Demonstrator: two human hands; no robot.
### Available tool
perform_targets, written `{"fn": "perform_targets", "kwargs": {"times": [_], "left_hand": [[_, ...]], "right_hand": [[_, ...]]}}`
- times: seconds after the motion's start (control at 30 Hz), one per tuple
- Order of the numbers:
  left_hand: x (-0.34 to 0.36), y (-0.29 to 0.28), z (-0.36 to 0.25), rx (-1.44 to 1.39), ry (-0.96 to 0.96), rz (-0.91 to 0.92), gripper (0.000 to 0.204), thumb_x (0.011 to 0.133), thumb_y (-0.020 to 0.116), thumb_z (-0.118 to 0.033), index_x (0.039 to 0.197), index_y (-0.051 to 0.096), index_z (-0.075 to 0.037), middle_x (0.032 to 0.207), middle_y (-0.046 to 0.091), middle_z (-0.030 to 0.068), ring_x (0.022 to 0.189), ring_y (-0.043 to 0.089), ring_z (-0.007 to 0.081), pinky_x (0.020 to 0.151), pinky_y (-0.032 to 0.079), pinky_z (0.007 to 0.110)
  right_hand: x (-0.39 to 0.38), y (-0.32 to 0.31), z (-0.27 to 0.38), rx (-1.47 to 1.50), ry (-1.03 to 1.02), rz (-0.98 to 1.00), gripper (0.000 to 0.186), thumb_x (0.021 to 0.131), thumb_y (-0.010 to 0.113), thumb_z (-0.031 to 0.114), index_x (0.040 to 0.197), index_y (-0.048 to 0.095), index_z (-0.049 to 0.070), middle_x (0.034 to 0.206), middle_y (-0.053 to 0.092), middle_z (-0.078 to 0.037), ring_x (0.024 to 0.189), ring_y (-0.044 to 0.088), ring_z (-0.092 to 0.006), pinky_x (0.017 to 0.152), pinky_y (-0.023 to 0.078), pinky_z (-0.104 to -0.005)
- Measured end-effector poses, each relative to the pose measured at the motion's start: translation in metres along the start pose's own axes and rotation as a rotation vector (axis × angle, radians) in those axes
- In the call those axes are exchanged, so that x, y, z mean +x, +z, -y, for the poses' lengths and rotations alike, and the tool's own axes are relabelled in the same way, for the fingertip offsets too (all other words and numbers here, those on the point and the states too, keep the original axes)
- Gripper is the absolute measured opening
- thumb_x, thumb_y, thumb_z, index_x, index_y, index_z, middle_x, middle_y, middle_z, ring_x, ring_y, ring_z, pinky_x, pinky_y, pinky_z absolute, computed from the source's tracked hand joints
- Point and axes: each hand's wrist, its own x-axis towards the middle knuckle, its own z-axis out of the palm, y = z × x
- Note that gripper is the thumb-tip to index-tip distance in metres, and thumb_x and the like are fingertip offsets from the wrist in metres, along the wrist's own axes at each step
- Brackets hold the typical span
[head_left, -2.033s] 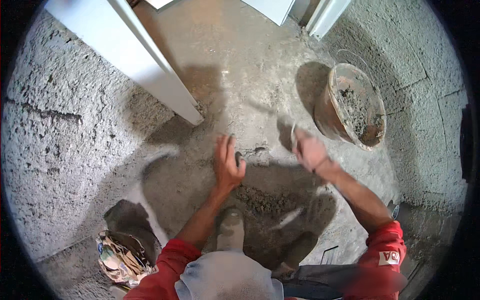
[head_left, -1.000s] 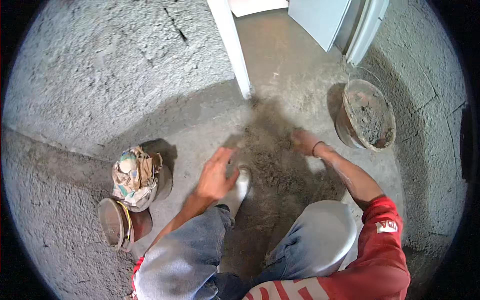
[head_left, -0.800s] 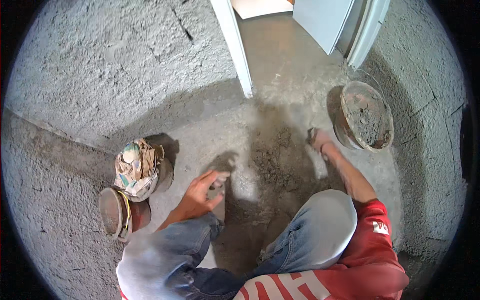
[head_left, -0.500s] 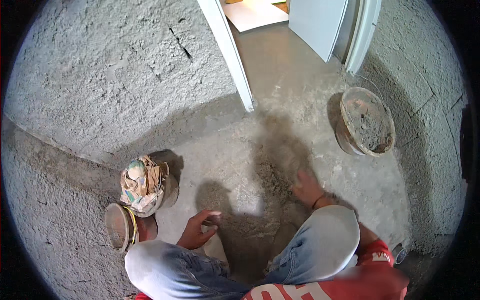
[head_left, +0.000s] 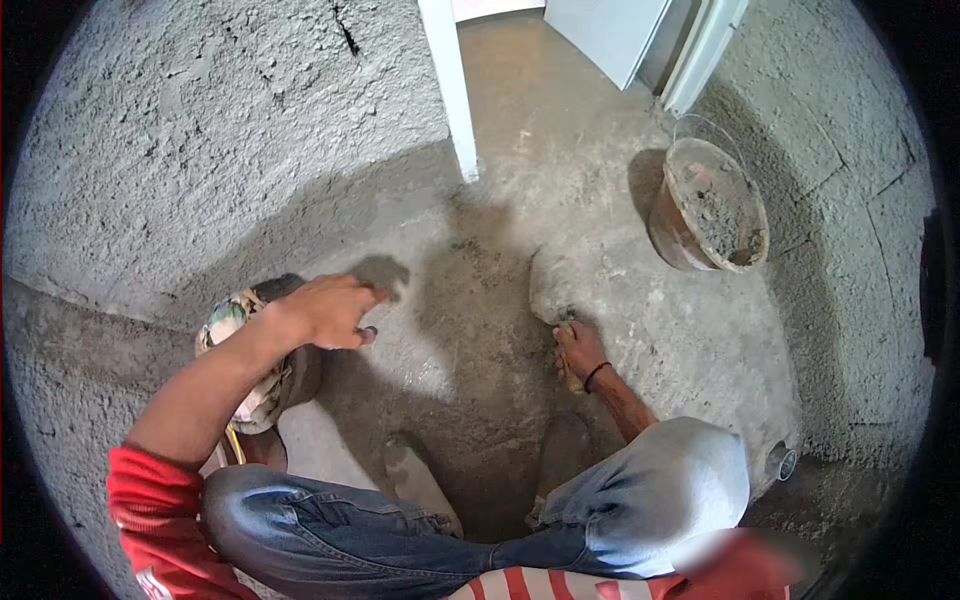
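Note:
My right hand is down at the rough grey floor, its fingers wrapped round a short tool with a pale, wood-coloured handle. The tool's working end is mostly hidden, so I cannot tell its exact kind. Loose grey mortar crumbs lie on the floor to the left of it. My left hand is raised, fingers spread and empty. Its forearm passes in front of a bucket topped with crumpled paper sacking.
A bucket of grey mortar stands at the right by the rough wall. Ahead are a white door frame and an open door. A pipe end sticks out at the lower right. My shoes are below.
My left hand has risen from beside my knee, up and to the left, over the paper-filled bucket. My right hand, blurred before, has moved slightly left and now shows the tool.

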Motion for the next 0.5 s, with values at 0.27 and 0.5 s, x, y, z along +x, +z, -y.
{"fn": "perform_targets", "kwargs": {"times": [0.27, 0.5], "left_hand": [[0.081, 0.054, 0.003, 0.053, 0.116, 0.038, 0.04, 0.075, 0.059, -0.02, 0.113, 0.058, -0.005, 0.107, 0.062, 0.0181, 0.1, 0.059, 0.0363, 0.086, 0.048, 0.044], [0.088, 0.104, -0.005, -0.005, 0.124, 0.255, 0.042, 0.073, 0.062, -0.022, 0.11, 0.056, -0.003, 0.1, 0.062, 0.0206, 0.095, 0.06, 0.0381, 0.081, 0.049, 0.048]], "right_hand": [[-0.066, 0.045, -0.001, -0.368, -0.127, 0.562, 0.035, 0.094, 0.05, 0.037, 0.099, 0.056, 0.002, 0.077, 0.055, -0.008, 0.059, 0.057, -0.0158, 0.056, 0.049, -0.0344], [-0.055, -0.024, 0.0, -0.345, 0.233, 0.003, 0.043, 0.092, 0.053, 0.04, 0.111, 0.056, 0.001, 0.088, 0.064, -0.013, 0.073, 0.063, -0.025, 0.073, 0.051, -0.0381]]}}
